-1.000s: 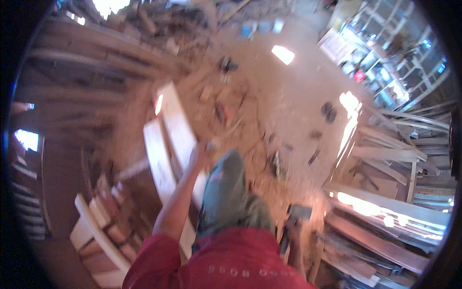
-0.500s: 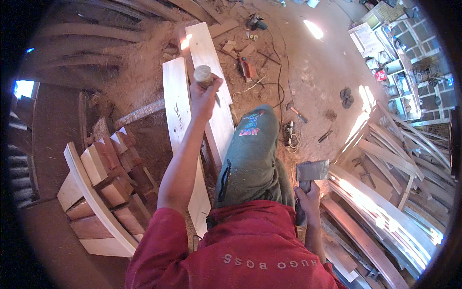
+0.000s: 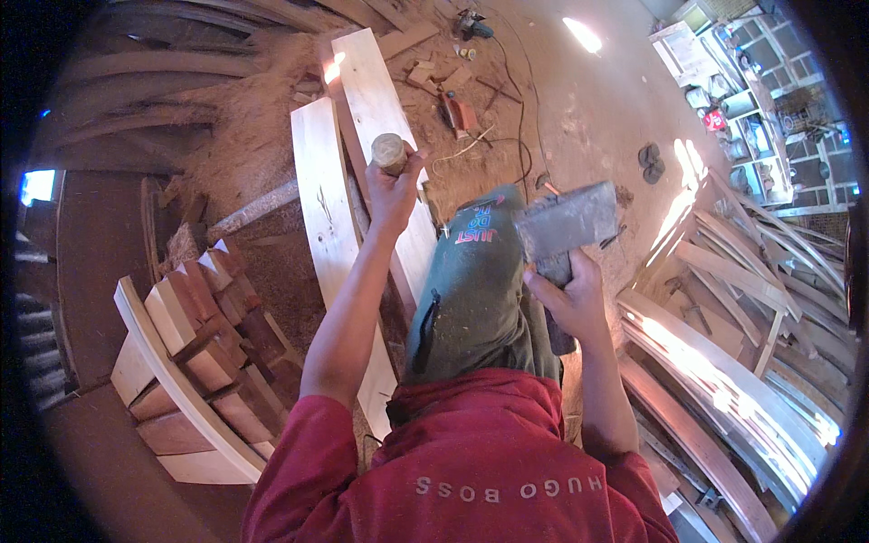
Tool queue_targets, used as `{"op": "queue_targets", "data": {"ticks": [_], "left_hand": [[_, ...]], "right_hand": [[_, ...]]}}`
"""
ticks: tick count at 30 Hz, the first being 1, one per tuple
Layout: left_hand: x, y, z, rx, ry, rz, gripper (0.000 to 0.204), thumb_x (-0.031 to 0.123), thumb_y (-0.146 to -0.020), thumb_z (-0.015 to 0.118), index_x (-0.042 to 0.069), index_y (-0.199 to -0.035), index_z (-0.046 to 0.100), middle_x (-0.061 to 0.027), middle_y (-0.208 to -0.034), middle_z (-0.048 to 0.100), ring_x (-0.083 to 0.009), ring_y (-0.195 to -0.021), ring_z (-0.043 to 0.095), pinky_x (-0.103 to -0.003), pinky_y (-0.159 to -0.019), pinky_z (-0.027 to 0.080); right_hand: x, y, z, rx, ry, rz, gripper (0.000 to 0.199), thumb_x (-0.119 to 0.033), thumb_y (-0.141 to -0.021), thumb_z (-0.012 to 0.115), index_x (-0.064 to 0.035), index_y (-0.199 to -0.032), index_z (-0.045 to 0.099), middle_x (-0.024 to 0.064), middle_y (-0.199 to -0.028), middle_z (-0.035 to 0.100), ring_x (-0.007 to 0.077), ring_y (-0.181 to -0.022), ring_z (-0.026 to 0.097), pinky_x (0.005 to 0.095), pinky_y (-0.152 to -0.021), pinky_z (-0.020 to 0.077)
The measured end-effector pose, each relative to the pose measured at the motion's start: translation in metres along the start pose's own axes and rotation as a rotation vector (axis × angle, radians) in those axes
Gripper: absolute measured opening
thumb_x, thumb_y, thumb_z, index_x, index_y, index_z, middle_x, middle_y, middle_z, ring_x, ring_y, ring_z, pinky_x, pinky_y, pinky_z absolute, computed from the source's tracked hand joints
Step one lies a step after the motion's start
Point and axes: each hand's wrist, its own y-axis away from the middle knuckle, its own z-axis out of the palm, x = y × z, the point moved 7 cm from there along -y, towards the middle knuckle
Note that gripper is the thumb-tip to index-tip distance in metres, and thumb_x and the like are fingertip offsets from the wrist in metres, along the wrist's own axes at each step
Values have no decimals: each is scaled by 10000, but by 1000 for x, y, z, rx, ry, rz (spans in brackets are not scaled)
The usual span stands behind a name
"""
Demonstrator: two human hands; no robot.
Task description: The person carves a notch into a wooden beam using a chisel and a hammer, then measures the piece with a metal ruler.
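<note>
While the left hand [image 3: 395, 197] wraps round a wooden-topped tool [image 3: 388, 152] at the upper centre of the frame, its round butt pokes out of the fist, apparently so that the top is bare, and whatever lies below the grip is hidden. Behind it two pale boards [image 3: 319, 172] lie side by side, while right of centre the right hand [image 3: 574, 300] curls round a mallet [image 3: 568, 219] by its handle, probably for leverage under the broad grey head.
</note>
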Motion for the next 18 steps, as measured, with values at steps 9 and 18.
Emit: {"op": "queue_targets", "data": {"ticks": [9, 18], "left_hand": [[-18, 9, -2, 31, -82, 108, 146, 83, -877, 750, 57, -822, 617, 36, -735, 598, -57, -671, 535, -248, -609, 431], [-2, 25, 20, -68, 0, 164, 83, -10, -889, 661, 28, -956, 631, -4, -881, 677, -84, -781, 616, -260, -687, 491]], "right_hand": [[-44, -22, 4, 27, -128, -262, 336, -232, -808, 780, 16, -953, 606, 156, -750, 618, 256, -664, 614, 382, -646, 488], [-128, -51, 2, 64, 95, -544, 337, -280, -848, 746, 9, -841, 573, 228, -741, 624, 413, -688, 630, 466, -626, 507]]}}
